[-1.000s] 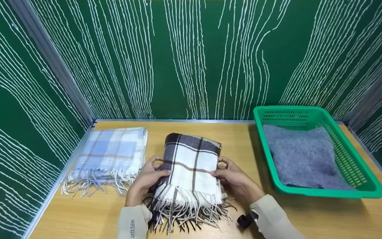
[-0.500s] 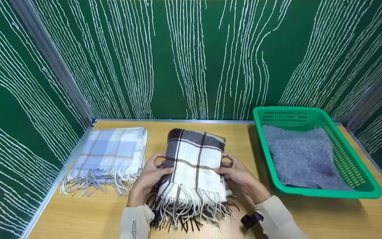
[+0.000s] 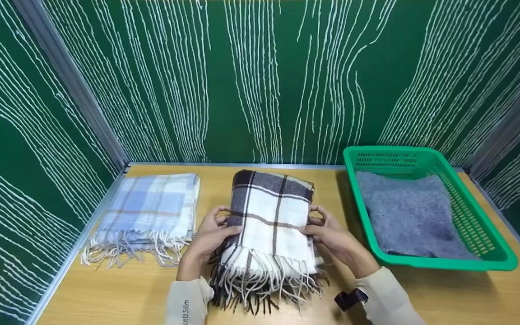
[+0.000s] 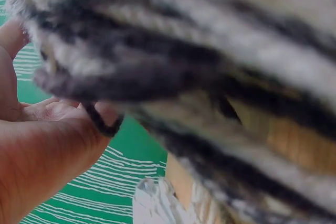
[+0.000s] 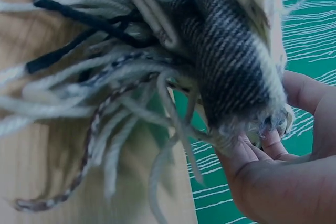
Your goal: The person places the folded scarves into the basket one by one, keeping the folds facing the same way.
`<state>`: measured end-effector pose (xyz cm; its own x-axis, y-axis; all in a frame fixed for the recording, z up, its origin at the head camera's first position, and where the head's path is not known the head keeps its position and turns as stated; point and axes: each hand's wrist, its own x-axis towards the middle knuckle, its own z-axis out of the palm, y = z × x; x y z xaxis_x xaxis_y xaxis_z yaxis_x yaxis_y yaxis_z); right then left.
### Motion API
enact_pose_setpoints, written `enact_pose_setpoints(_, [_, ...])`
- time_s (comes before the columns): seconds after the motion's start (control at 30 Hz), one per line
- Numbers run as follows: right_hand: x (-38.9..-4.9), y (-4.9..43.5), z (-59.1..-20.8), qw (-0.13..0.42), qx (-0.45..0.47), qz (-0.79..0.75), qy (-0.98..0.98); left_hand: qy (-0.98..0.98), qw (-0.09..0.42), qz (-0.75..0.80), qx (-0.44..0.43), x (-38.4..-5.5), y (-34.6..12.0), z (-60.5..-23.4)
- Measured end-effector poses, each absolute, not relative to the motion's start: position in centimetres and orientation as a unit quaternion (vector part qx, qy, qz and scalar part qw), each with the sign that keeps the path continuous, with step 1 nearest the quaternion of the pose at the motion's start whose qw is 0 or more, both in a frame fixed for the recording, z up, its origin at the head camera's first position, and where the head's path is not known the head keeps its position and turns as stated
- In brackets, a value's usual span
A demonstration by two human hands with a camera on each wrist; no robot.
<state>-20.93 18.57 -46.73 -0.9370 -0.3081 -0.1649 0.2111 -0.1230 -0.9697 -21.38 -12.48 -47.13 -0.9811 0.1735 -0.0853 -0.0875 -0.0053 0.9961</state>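
Observation:
Between both hands is a folded plaid scarf (image 3: 264, 230), white with dark brown bands and a long fringe towards the person. My left hand (image 3: 212, 234) grips its left side, thumb on top and fingers at the edge. On the opposite side my right hand (image 3: 334, 234) holds it the same way. In the left wrist view the fringe (image 4: 173, 51) hangs blurred across the palm. The right wrist view shows the scarf's thick folded layers (image 5: 231, 61) pinched between thumb and fingers, with loose fringe strands below. The fingers under the scarf are partly hidden.
A folded light blue and white plaid scarf (image 3: 151, 203) lies on the wooden table (image 3: 106, 293) at left. At right stands a green plastic basket (image 3: 481, 203) with a grey fuzzy cloth (image 3: 409, 216) in it. Green panels (image 3: 260, 81) with white lines close off the back and sides.
The brown and white scarf, held in both hands, has moved a little to the right and away from the person. Both grips look the same; the blue scarf lies as before.

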Motion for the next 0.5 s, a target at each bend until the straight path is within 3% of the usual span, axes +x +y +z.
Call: enact_pose_setpoints(0.5, [-20.4,19.8,-44.5,0.147,-0.034,-0.716,0.681,0.681,0.093,0.725,0.043,-21.2,-11.1,-45.5])
